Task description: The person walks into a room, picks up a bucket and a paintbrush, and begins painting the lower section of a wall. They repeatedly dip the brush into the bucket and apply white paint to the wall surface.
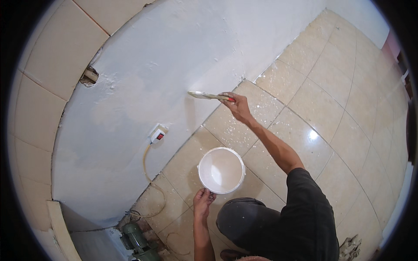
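Note:
My right hand (237, 105) grips the handle of a flat paintbrush (209, 95), whose handle end is red. The brush's whitened bristles point left, at the white-painted wall (137, 98); whether they touch it I cannot tell. Below, my left hand (203, 201) holds the near rim of a white plastic bucket (200, 173). A pool of white paint (217, 174) shows inside it. Patches of the wall look greyer than others.
A plug with a red switch (158, 136) sits in a wall socket, its cable (144, 160) trailing to the floor. A green electric pump (138, 239) stands lower left. White spatters dot the tiled floor (297, 114). A hole with a pipe (89, 76) opens in the wall. A crumpled rag (350, 248) lies lower right.

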`<control>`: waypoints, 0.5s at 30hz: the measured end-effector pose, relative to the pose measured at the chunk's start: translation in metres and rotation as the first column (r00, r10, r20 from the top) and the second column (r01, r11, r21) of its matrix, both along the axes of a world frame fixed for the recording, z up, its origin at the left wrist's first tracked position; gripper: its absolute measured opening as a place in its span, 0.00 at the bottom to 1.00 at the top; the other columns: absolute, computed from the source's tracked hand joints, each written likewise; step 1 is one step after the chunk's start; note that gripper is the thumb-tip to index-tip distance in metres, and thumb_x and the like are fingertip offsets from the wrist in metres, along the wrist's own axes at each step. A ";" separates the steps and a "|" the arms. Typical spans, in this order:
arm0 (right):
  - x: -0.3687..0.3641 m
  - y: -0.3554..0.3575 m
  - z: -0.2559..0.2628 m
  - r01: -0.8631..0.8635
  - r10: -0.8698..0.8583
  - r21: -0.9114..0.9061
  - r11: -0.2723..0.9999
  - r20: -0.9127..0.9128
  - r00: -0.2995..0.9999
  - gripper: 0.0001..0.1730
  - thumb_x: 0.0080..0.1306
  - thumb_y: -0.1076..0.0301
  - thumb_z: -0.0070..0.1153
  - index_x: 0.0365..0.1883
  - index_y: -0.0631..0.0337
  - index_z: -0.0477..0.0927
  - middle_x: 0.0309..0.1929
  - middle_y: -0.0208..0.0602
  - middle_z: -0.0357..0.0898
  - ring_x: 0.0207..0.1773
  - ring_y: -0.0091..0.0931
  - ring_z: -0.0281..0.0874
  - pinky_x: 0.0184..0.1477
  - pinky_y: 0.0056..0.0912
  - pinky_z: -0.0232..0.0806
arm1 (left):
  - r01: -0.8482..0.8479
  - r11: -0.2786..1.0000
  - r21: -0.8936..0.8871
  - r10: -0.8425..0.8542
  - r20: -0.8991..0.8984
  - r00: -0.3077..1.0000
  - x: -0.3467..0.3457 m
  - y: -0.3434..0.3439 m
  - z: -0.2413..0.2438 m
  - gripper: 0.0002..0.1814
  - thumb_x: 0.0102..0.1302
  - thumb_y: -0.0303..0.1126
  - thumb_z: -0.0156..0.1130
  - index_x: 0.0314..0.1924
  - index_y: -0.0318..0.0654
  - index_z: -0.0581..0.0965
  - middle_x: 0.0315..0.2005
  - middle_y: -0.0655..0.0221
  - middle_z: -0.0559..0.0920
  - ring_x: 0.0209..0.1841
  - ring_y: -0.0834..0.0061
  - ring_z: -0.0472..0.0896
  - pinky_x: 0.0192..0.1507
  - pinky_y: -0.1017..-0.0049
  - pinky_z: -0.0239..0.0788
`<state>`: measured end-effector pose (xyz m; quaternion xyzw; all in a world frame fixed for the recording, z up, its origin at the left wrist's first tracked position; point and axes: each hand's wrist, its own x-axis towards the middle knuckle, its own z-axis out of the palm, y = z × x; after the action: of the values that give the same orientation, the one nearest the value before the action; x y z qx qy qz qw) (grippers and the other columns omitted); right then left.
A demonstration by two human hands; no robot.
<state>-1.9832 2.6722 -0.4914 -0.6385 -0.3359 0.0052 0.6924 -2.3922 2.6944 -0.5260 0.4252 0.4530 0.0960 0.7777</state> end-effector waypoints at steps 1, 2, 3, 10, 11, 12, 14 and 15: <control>0.012 0.001 -0.007 0.004 -0.004 -0.015 1.000 -0.017 1.000 0.13 0.64 0.74 0.60 0.46 0.67 0.83 0.32 0.28 0.83 0.36 0.16 0.74 0.40 0.20 0.69 | -0.010 1.000 -0.006 0.010 -0.002 1.000 -0.003 0.000 -0.001 0.12 0.71 0.37 0.59 0.46 0.36 0.74 0.35 0.70 0.80 0.36 0.77 0.79 0.44 0.72 0.74; 0.043 -0.001 -0.012 0.025 -0.025 -0.028 0.999 -0.023 0.999 0.12 0.64 0.74 0.60 0.46 0.67 0.83 0.33 0.29 0.84 0.37 0.16 0.75 0.40 0.20 0.69 | -0.003 1.000 -0.010 0.003 0.005 1.000 0.000 0.000 -0.001 0.11 0.70 0.36 0.59 0.45 0.37 0.75 0.35 0.69 0.81 0.35 0.77 0.80 0.44 0.72 0.75; 0.070 -0.001 -0.013 0.033 -0.034 -0.037 0.999 -0.033 0.999 0.12 0.64 0.74 0.60 0.46 0.67 0.83 0.33 0.30 0.84 0.37 0.16 0.75 0.40 0.20 0.69 | -0.009 1.000 -0.010 0.009 0.009 1.000 0.000 0.001 -0.001 0.10 0.70 0.36 0.60 0.43 0.38 0.75 0.34 0.69 0.82 0.34 0.78 0.80 0.44 0.72 0.75; 0.182 -0.043 0.006 0.410 -0.367 0.212 0.887 -0.217 0.905 0.13 0.62 0.71 0.61 0.44 0.67 0.83 0.35 0.34 0.85 0.34 0.20 0.82 0.36 0.22 0.72 | -0.035 0.999 -0.021 0.035 -0.033 0.999 0.005 -0.003 0.008 0.11 0.70 0.36 0.60 0.44 0.36 0.75 0.35 0.69 0.82 0.35 0.76 0.80 0.44 0.72 0.75; 0.185 -0.043 0.009 0.490 -0.432 0.240 0.838 -0.259 0.864 0.13 0.62 0.71 0.60 0.44 0.66 0.83 0.34 0.34 0.85 0.33 0.20 0.82 0.35 0.22 0.73 | -0.032 0.999 -0.018 0.032 -0.021 0.999 0.005 -0.003 0.010 0.11 0.70 0.36 0.60 0.44 0.36 0.75 0.35 0.69 0.81 0.35 0.76 0.80 0.44 0.72 0.74; 0.185 -0.038 0.010 0.561 -0.504 0.283 0.778 -0.252 0.826 0.12 0.61 0.71 0.60 0.42 0.64 0.84 0.31 0.32 0.85 0.27 0.18 0.79 0.33 0.21 0.70 | -0.029 0.999 -0.016 0.029 -0.009 1.000 0.004 -0.004 0.012 0.11 0.70 0.36 0.60 0.44 0.36 0.75 0.35 0.69 0.81 0.36 0.76 0.80 0.44 0.72 0.74; 0.181 -0.026 0.010 0.669 -0.628 0.177 0.722 -0.240 0.741 0.11 0.61 0.70 0.61 0.41 0.64 0.85 0.28 0.31 0.83 0.25 0.19 0.76 0.31 0.22 0.68 | 0.015 1.000 0.005 -0.015 -0.013 1.000 0.003 -0.003 0.010 0.13 0.71 0.36 0.58 0.47 0.35 0.74 0.36 0.70 0.80 0.38 0.76 0.78 0.45 0.72 0.73; 0.177 -0.020 0.010 0.718 -0.685 0.124 0.685 -0.226 0.692 0.11 0.61 0.70 0.61 0.40 0.64 0.85 0.26 0.30 0.83 0.24 0.19 0.74 0.30 0.22 0.67 | 0.038 0.999 0.013 -0.038 -0.016 0.999 0.004 -0.002 0.008 0.14 0.72 0.36 0.57 0.49 0.34 0.74 0.37 0.71 0.79 0.39 0.77 0.78 0.46 0.72 0.72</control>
<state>-1.8059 2.6519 -0.4816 -0.6419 -0.0065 -0.2435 0.7270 -2.3886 2.6924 -0.5178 0.4398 0.4503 0.0809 0.7729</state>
